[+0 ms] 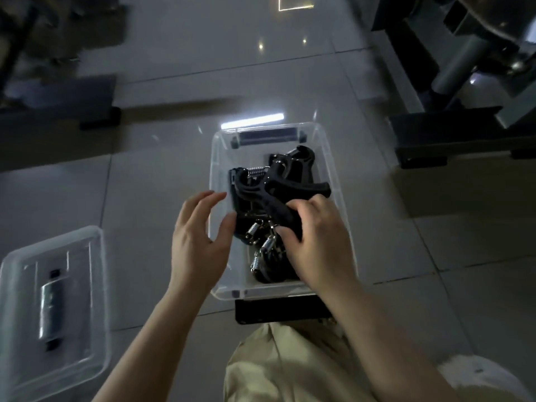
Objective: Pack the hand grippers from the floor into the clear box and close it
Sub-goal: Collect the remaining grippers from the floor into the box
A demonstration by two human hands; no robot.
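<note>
The clear box [333,158] stands open on the tiled floor in front of me. Several black hand grippers with steel springs [278,181] lie piled inside it. My right hand [316,242] is inside the box and grips the handle of one black hand gripper [285,214] on top of the pile. My left hand [197,236] hovers at the box's left wall with fingers spread and relaxed, holding nothing. The clear lid [55,297] lies flat on the floor at the lower left, apart from the box.
A black latch flap [278,310] sticks out at the box's near end. Dark gym machine frames [446,140] stand at the right and a dark base [58,103] at the upper left. My knee in beige trousers [290,367] is below the box.
</note>
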